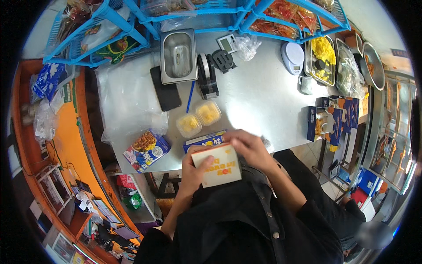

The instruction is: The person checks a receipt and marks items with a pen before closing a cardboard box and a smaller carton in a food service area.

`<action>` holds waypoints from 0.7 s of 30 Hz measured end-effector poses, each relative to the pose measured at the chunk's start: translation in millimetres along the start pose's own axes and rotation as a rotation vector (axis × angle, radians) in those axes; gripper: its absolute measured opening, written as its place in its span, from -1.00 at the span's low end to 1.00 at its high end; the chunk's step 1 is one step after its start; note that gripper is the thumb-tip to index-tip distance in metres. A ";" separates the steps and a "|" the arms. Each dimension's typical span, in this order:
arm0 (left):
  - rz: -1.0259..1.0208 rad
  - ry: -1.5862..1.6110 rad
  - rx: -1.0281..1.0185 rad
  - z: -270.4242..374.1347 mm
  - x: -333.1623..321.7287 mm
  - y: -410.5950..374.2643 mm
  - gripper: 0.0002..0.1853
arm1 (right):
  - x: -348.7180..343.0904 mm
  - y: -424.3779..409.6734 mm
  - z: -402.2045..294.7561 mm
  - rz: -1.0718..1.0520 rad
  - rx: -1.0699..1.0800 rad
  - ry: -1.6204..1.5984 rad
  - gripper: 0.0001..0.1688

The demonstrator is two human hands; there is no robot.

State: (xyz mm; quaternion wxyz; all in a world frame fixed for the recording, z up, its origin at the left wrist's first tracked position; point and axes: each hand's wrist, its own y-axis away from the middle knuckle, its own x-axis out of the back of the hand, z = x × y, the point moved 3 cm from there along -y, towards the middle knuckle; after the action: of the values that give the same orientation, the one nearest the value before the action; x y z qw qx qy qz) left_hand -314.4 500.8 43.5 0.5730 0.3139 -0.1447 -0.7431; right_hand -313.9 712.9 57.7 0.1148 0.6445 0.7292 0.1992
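My left hand [195, 173] grips a small cream carton [219, 165] with orange lettering, close to my chest. The fingers of my right hand [249, 147] are at the carton's top right corner; whether they pinch it is hard to see. Just beyond the carton lies a blue printed food box [204, 139], partly covered by it. A second blue food box [147, 150] with a picture of a dish rests by the table's front edge on the left. Two lidded plastic tubs of yellow food, the nearer one [189, 125] and the farther one [208, 113], sit side by side behind.
On the steel table [257, 89] are a steel pan [179, 56], a black phone [165, 89], a tape dispenser [208, 77], a blue pen [190, 96], plastic bags [132, 95] and a kitchen scale [292, 58]. Blue boxes [333, 118] stand at right. Another person [346, 224] sits lower right.
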 end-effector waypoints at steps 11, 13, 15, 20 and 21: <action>0.221 0.097 -0.001 -4.8 45.4 -27.8 -0.79 | -4.9 -167.7 45.0 0.458 -0.189 -0.025 -0.62; 0.216 0.103 -0.007 -5.4 48.6 -26.0 -0.78 | -7.6 -152.9 51.8 0.459 -0.216 -0.050 -0.62; 0.212 0.120 0.006 -6.4 48.0 -23.9 -0.77 | -12.9 -140.1 80.5 0.465 -0.282 -0.084 -0.62; 0.213 0.090 0.031 -6.4 45.3 -26.9 -0.76 | -21.8 -133.1 84.7 0.594 -0.098 0.217 -0.64; 0.210 0.087 0.029 -5.7 45.4 -26.4 -0.76 | -22.8 -132.0 80.1 0.622 -0.049 0.286 -0.64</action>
State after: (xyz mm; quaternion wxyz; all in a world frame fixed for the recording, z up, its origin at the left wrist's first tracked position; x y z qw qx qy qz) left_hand -337.6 466.8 10.4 0.6487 0.3371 -0.1625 -0.6626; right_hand -394.7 690.0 -73.8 -0.0395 0.7988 0.5013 0.3303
